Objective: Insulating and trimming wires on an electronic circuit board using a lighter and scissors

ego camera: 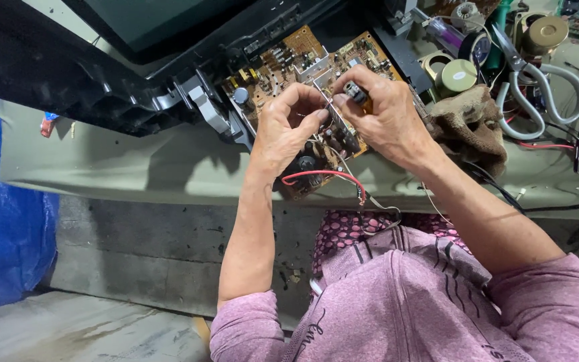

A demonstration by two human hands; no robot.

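Observation:
A brown circuit board (pixel 283 64) with many small parts sticks out from under a dark television casing (pixel 82 60) on a grey-green workbench (pixel 135 167). My left hand (pixel 289 127) rests on the board's near part, fingers pinched around a thin wire or lead. My right hand (pixel 383 114) is closed on a small tool with an orange-and-black handle (pixel 356 92), its tip pointing down at the board. A red wire (pixel 323 175) loops off the board's near edge, below my left wrist.
To the right lie a brown rag (pixel 470 124), grey-handled cutters (pixel 537 87), rolls of tape (pixel 460 74), a brass-coloured round part (pixel 547 33) and tangled black and red cables (pixel 571 151). A blue tarp (pixel 5 214) hangs at the left, concrete floor below.

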